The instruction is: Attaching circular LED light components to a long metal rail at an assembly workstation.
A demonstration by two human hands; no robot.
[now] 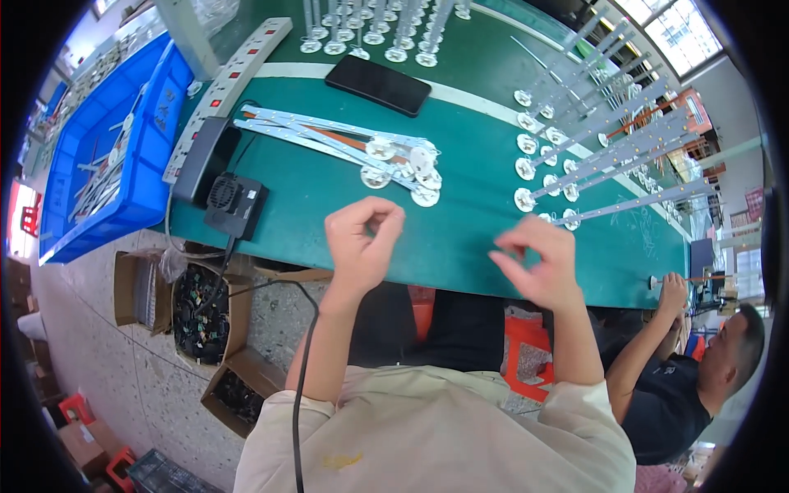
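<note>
Nearest my camera, the wearer's cream cloth shirt [427, 435] is filling the lower view. Beyond it, the bare left hand [364, 242] is curling, thumb close to the fingers; I am seeing nothing in it but cannot tell whether something tiny is being pinched. The bare right hand [538, 259], slightly blurred, is hanging released, thumb and fingers parted around nothing.

Just beyond the left hand, a loose bunch of pale, light-studded strips with round white bases [337, 135] is lying on the green tabletop [460, 255]. Past the right hand, clear strips on round white bases [567, 177] are standing in rows, and more standing strips [378, 33] are filling the far edge. I am judging the work as well along: the standing ones are looking done, the lying bunch left to handle.

Outward from the left hand, a blue plastic bin [78, 234] is holding loose strips. Below and left of that hand, an open brown cardboard box [239, 316] is holding tangled dark parts with green bits; beside it, a smaller cardboard box [123, 287] is holding pale lengths.
</note>
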